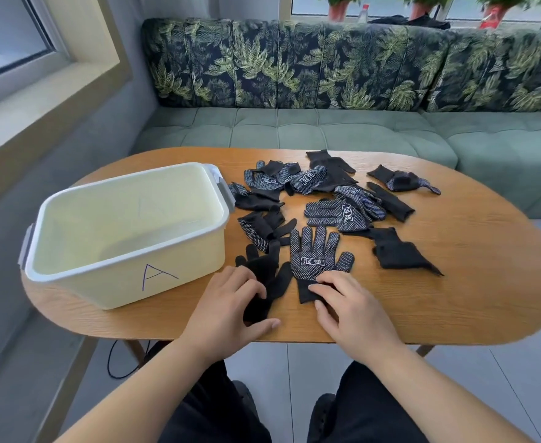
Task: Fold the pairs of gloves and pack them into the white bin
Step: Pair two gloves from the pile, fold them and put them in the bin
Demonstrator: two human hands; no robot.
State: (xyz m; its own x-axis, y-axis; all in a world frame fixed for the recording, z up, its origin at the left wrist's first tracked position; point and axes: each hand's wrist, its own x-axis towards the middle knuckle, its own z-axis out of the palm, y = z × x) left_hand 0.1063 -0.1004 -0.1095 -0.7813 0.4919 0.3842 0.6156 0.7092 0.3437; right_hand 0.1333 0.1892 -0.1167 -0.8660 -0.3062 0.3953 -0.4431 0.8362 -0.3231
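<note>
Since nothing lies in the bin (192,266) yet, which stands on the left of the desk (454,282), packing is judged to be at its start. Just right of it the left hand (227,302) curls its fingers over the cuff end of a plain glove (266,270), thumb alongside, gripping it. Beside that lies a dotted glove (313,254), palm up and fingers spread, and the right hand (349,305) rests open on its cuff, flat fingers pressing it down. Farther back and right sits the pile (336,199) of loose gloves. These look like light, limp knits that will crease wherever bent and probably spring open; the dots should grip rather than slide. Taking each at the cuff, stacking the pair, then folding looks best.
</note>
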